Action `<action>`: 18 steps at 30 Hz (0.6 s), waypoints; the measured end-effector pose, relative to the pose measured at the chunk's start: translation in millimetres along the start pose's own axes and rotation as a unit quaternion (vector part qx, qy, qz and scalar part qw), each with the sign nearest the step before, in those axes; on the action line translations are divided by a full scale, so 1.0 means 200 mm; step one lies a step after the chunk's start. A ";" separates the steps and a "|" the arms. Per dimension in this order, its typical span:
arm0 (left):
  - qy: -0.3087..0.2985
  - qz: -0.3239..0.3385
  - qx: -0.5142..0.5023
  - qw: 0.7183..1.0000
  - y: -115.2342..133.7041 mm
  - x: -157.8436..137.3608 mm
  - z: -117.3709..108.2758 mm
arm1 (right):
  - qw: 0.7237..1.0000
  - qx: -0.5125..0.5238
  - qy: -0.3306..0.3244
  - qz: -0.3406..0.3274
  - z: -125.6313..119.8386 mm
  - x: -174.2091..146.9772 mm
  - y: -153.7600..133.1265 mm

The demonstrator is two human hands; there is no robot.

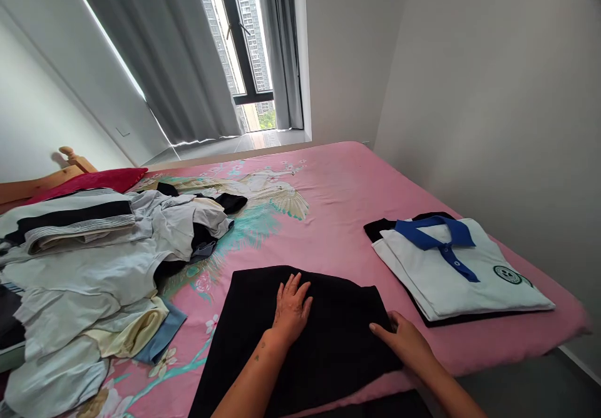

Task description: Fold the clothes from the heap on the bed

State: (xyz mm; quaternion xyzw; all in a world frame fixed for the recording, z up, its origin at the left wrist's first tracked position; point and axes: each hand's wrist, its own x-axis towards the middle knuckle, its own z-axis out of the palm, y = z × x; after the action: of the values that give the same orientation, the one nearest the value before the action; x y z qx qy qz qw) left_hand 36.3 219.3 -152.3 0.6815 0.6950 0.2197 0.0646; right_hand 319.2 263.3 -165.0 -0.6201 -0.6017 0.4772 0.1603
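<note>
On the near side of the pink bed (338, 180), in the head view that is serving as my only window, I am resting the left hand (291, 305) flat on a black garment (338, 336), palm down and fingers extended, gripping nothing. The right hand (410, 340) is curling at the garment's right edge, its thumb lying over the cloth; I cannot tell whether its fingers are pinching the fabric or only touching it. To be doing this step well, I am judging, the left palm should be pressing lightly and sweeping outward, working any creases toward the borders, while the right hand should be steadying its side without dragging it. Too firm a push would, I am thinking, be skewing the far edge.

The garment is lying directly beneath the left hand, extending to the left, far and near of it, with the right hand touching its right border. Farther right, a folded white polo shirt (427, 286) is lying over dark cloth (378, 229); on the left, a loose heap of clothes (117, 261) is sprawling, well apart from both hands.
</note>
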 end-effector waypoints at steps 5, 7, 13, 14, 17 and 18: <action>-0.086 0.020 0.055 0.995 0.04 -0.01 0.02 | 0.948 0.297 -0.115 0.021 -0.03 -0.09 0.01; -0.110 0.031 0.057 0.992 0.08 -0.02 0.02 | 0.917 0.376 -0.122 0.059 -0.04 -0.16 -0.01; -0.113 0.016 0.018 0.993 0.21 -0.05 0.01 | 0.906 0.419 -0.048 0.015 0.01 -0.32 -0.18; -0.101 0.003 0.000 0.995 0.24 -0.08 0.01 | 0.910 0.411 -0.042 0.014 0.03 -0.34 -0.22; -0.047 -0.063 -0.121 0.989 0.32 -0.27 0.01 | 0.932 0.359 -0.037 0.018 0.09 -0.38 -0.33; -0.021 -0.086 -0.179 0.980 0.34 -0.37 0.01 | 0.942 0.333 -0.038 0.015 0.12 -0.38 -0.37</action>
State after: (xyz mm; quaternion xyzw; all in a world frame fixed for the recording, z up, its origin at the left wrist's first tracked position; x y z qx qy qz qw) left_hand 104.2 146.3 -141.9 0.6013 0.6990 0.3198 0.2183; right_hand 270.3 202.1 -88.2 -0.5214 -0.4047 0.6761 0.3275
